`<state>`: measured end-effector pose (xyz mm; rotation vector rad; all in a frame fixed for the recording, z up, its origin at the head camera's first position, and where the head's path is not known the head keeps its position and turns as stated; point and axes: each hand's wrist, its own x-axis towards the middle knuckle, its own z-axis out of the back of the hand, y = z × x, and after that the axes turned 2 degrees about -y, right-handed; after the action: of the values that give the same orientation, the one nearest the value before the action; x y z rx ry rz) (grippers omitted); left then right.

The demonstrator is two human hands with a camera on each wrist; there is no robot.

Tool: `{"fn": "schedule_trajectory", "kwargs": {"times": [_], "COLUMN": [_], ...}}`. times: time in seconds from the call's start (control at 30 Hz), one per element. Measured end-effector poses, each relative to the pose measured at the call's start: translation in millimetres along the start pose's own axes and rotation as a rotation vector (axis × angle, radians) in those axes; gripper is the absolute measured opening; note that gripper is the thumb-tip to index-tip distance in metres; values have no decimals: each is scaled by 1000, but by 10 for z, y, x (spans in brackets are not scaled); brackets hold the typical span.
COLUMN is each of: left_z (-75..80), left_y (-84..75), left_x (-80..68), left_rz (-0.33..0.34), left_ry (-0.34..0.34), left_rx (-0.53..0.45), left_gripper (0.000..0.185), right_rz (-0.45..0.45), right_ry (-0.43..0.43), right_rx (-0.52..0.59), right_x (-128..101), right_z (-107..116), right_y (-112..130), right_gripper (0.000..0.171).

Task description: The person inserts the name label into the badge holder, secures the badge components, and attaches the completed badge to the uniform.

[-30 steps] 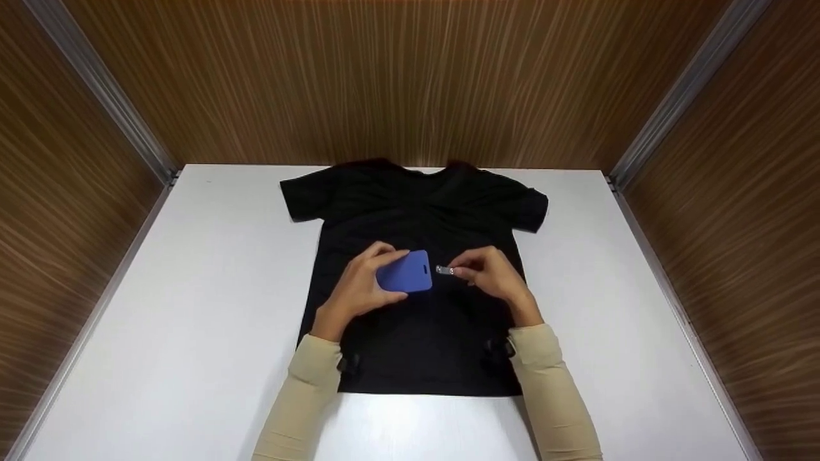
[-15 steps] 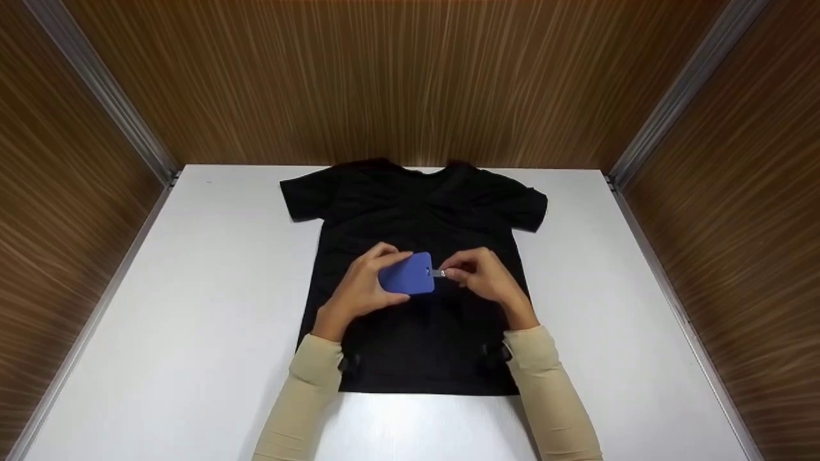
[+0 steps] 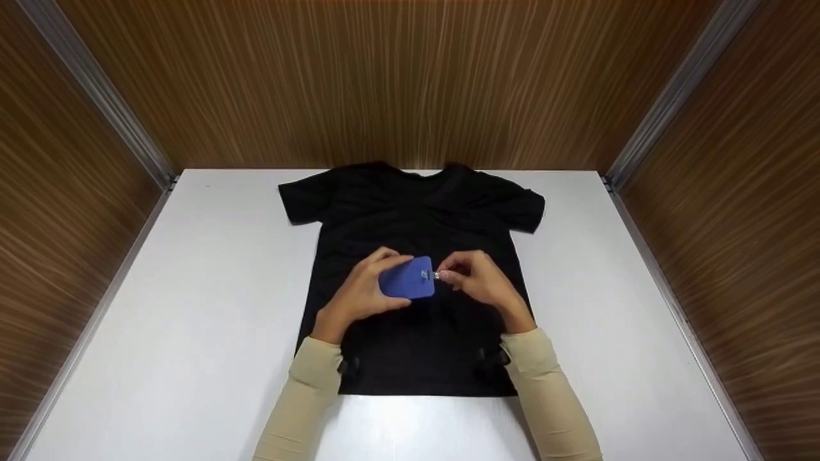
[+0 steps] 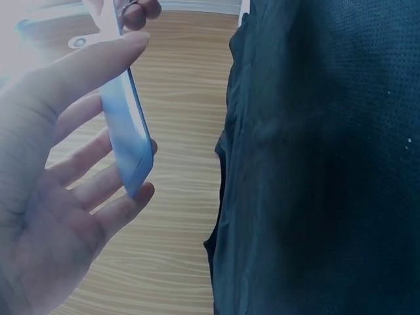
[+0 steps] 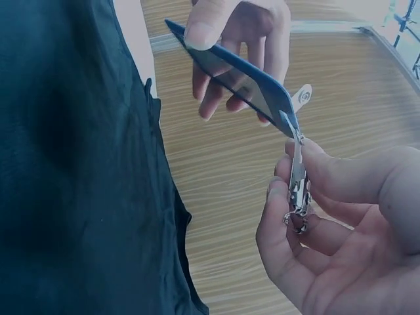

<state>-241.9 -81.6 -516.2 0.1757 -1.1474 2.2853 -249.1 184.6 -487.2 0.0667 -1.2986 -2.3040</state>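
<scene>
My left hand grips a blue badge holder by its long edges, thumb on one side and fingers on the other. At the holder's right end is a slot. My right hand pinches a metal badge clip with a clear snap strap. In the right wrist view the strap passes through the slot, and its free end with a round snap sticks out on the far side, unfastened. Below both hands a black T-shirt lies spread, sleeves outward. The left wrist view shows the holder edge-on.
The white tabletop extends around the shirt on both sides and in front. Wood-patterned panels close off the back and both sides, joined by metal corner strips.
My right hand has moved left toward the badge holder. The clip's strap was apart from the slot a second ago and now runs through it. My left hand has barely moved.
</scene>
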Motion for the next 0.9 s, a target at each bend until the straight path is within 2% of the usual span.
{"fn": "schedule_trajectory", "kwargs": {"times": [0.27, 0.53, 0.73, 0.9], "left_z": [-9, -19, -31, -26], "left_y": [0, 16, -6, -31], "left_x": [-3, -17, 0, 12], "left_rz": [1, -21, -65, -75], "left_ry": [31, 79, 91, 93], "left_rx": [-59, -99, -124, -149], "left_gripper": [75, 87, 68, 52], "right_rz": [-12, 9, 21, 36], "right_ry": [-1, 13, 15, 14], "right_rx": [59, 52, 26, 15], "right_x": [-28, -22, -36, -40], "right_z": [-21, -53, -34, -46], "right_y": [115, 170, 191, 205], "right_gripper": [12, 14, 13, 11]}}
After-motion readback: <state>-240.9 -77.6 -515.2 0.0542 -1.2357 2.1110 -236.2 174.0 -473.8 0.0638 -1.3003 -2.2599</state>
